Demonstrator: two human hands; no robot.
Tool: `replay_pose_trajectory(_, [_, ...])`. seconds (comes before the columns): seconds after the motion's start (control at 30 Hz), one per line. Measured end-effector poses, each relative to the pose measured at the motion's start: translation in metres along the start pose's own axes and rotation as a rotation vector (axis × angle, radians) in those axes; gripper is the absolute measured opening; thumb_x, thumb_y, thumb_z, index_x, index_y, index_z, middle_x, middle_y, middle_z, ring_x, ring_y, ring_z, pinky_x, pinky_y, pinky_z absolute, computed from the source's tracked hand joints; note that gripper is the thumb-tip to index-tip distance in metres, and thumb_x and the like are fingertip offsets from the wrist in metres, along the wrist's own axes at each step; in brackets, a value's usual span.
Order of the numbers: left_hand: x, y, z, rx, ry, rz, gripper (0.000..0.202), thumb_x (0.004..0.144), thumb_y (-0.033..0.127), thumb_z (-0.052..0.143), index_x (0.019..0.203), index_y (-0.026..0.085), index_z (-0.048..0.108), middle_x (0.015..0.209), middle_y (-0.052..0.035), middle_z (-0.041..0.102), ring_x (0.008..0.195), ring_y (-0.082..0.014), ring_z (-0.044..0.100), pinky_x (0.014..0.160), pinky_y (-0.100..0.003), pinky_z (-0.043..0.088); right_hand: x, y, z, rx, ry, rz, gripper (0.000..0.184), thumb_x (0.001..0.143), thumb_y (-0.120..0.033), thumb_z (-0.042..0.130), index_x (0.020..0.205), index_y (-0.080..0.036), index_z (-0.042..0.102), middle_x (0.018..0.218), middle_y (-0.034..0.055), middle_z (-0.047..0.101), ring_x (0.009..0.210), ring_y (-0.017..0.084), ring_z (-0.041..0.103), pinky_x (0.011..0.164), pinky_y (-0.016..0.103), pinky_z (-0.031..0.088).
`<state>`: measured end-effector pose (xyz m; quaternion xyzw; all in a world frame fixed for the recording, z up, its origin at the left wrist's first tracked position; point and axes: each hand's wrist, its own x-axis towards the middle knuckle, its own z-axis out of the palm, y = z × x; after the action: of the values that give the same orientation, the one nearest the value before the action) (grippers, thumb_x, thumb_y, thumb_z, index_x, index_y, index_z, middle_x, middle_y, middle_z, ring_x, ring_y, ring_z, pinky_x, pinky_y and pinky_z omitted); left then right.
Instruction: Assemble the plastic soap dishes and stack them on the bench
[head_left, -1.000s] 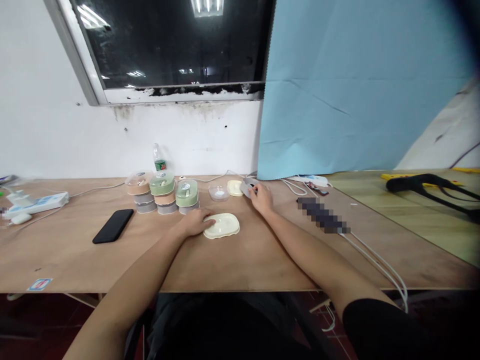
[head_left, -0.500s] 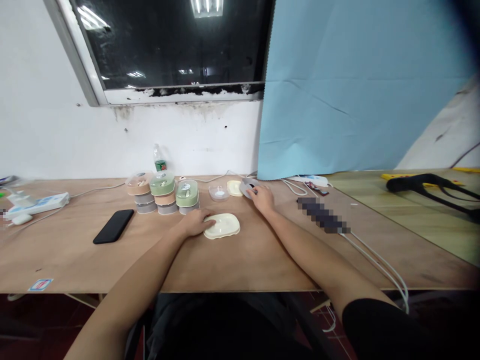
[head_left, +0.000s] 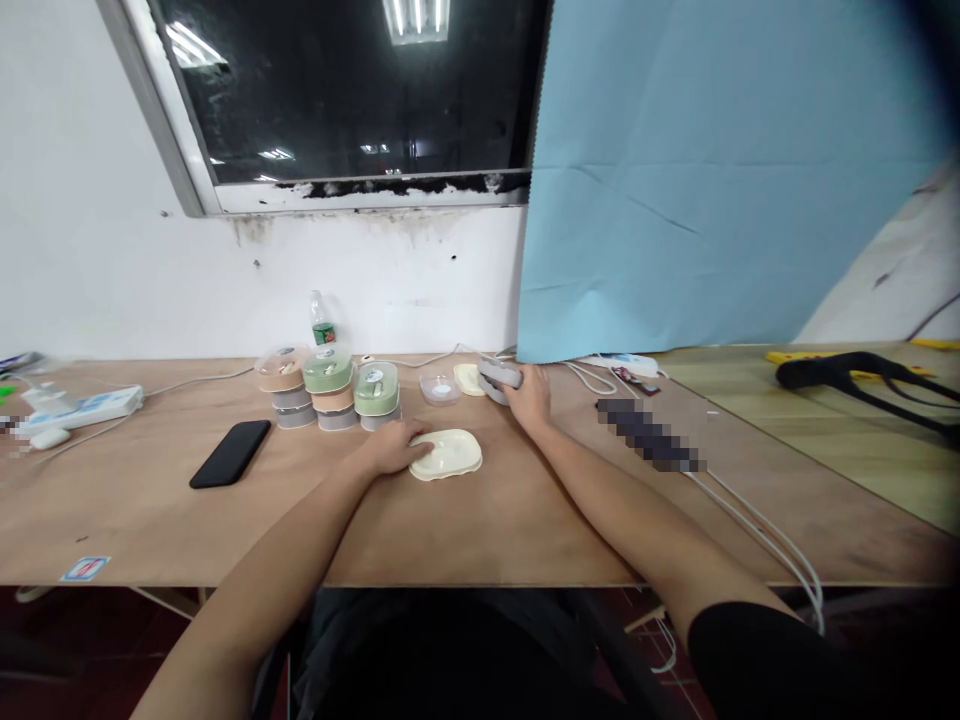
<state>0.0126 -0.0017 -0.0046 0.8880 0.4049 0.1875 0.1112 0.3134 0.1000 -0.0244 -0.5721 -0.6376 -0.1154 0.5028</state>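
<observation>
My left hand (head_left: 395, 447) lies on the wooden table (head_left: 480, 520) with its fingers resting on the left edge of a cream oval lid (head_left: 448, 454). Farther back, my right hand (head_left: 529, 392) is closed around a small grey container (head_left: 497, 375) and holds it tilted just above the table. Next to that container lie a clear lid (head_left: 439, 385) and a small cream lid (head_left: 469, 377). Left of them stand three stacks of small round containers (head_left: 328, 386) in tan, green and grey.
A black phone (head_left: 229, 453) lies left of centre. A white power strip (head_left: 81, 406) with cables sits far left. A plastic bottle (head_left: 321, 321) stands by the wall. White cables (head_left: 757, 530) run along the right, near a blue sheet (head_left: 712, 170) and a black object (head_left: 855, 372).
My right hand has closed on the grey container and lifted and tilted it off the table. My left hand has stayed on the cream lid.
</observation>
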Motion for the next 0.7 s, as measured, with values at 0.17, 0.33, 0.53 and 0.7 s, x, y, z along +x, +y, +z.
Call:
replay_pose_trajectory(0.17, [-0.001, -0.002, 0.004, -0.018, 0.079, -0.05, 0.052, 0.086, 0.043, 0.052, 0.132, 0.019, 0.047, 0.119, -0.0108, 0.056, 0.103, -0.0246, 0.057, 0.091, -0.037, 0.045, -0.009, -0.018, -0.009, 0.253, 0.1, -0.05, 0.025, 0.079, -0.037, 0.057, 0.094, -0.019, 0.052, 0.093, 0.0071, 0.058, 0.089, 0.023, 0.051, 0.081, 0.036, 0.042])
replay_pose_trajectory(0.33, [-0.003, 0.007, -0.001, -0.139, 0.247, -0.093, 0.083, 0.086, 0.052, 0.051, 0.148, 0.019, 0.008, 0.135, -0.0149, 0.043, 0.088, -0.0205, 0.058, 0.083, -0.037, 0.049, -0.028, -0.052, -0.02, 0.473, -0.151, -0.092, 0.039, 0.085, -0.052, 0.046, 0.102, -0.018, 0.055, 0.089, 0.0076, 0.061, 0.081, 0.022, 0.055, 0.074, 0.033, 0.044])
replay_pose_trajectory(0.53, [-0.007, 0.021, -0.014, -0.145, 0.376, 0.007, 0.095, 0.08, 0.055, 0.059, 0.148, 0.02, 0.002, 0.14, -0.0173, 0.036, 0.09, -0.0216, 0.056, 0.081, -0.038, 0.049, -0.037, -0.076, -0.015, 0.681, -0.578, 0.043, 0.051, 0.083, -0.066, 0.043, 0.065, -0.018, 0.053, 0.058, 0.0015, 0.051, 0.054, 0.014, 0.047, 0.049, 0.026, 0.036])
replay_pose_trajectory(0.7, [-0.008, 0.028, -0.018, -0.117, 0.39, 0.062, 0.087, 0.08, 0.055, 0.059, 0.146, 0.019, 0.015, 0.136, -0.016, 0.04, 0.09, -0.0209, 0.056, 0.083, -0.037, 0.049, -0.038, -0.073, -0.009, 0.872, -0.818, 0.252, 0.042, 0.079, -0.061, 0.054, 0.078, -0.019, 0.058, 0.048, -0.004, 0.047, 0.037, 0.01, 0.039, 0.034, 0.023, 0.027])
